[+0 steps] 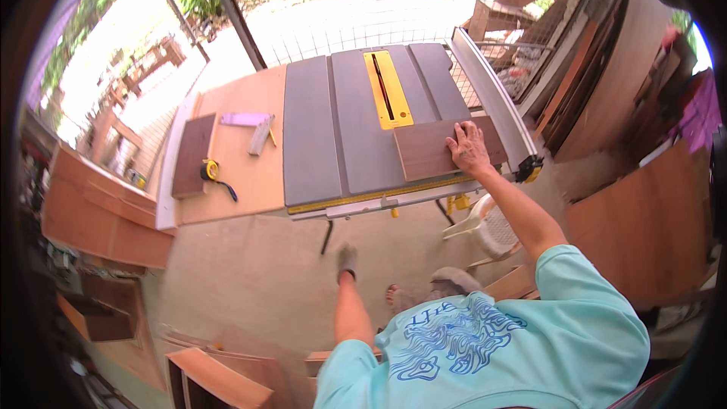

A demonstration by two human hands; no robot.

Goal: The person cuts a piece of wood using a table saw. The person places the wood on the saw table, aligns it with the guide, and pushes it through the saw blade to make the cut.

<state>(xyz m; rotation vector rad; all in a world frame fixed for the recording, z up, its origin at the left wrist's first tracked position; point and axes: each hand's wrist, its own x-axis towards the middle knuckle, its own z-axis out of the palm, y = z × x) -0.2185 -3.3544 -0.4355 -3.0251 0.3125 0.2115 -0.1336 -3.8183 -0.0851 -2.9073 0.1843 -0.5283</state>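
Right hand (468, 149) palm-down, grip flat and unclenched, on dark-brown rectangular wooden board (422, 153), centre right, atop grey metal tabletop (307, 132). One-sided pressure could skew it against long silver metal fence (492, 91). Left hand (347, 259) blurred, lower centre; can't tell its grip.

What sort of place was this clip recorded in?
Likely a woodworking shop: there's a table saw with a dark wooden board on it, a tape measure, and wood panels leaning at the right.

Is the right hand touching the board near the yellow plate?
Touching. The head view shows the right hand resting fingers-down on the brown board.
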